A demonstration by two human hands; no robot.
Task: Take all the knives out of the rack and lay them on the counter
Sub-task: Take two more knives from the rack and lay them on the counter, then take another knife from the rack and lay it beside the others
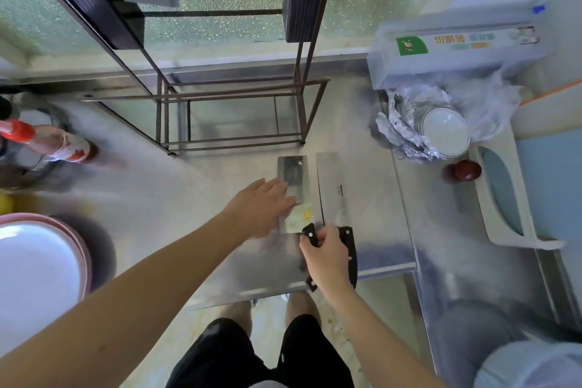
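Right hand [327, 257] fingers curled round black handle of left cleaver [294, 195]. Left hand [259, 206] flat, fingers spread on its blade, probably steadying it. Second cleaver [333, 189] just beside, both parallel on counter [151, 198]. Rack [233, 116] behind; upper slot looks like it holds another blade, blurry tbh. Foil-wrapped bowl [445, 132] right, contents unclear.

Two cleavers flat on steel counter [157, 208], both hands on them.
Left hand [261, 206] lies flat on left cleaver [294, 186] blade; right hand [327, 257] wraps its black handle; right cleaver [333, 189] just beside; wire rack [233, 110] behind cleavers.
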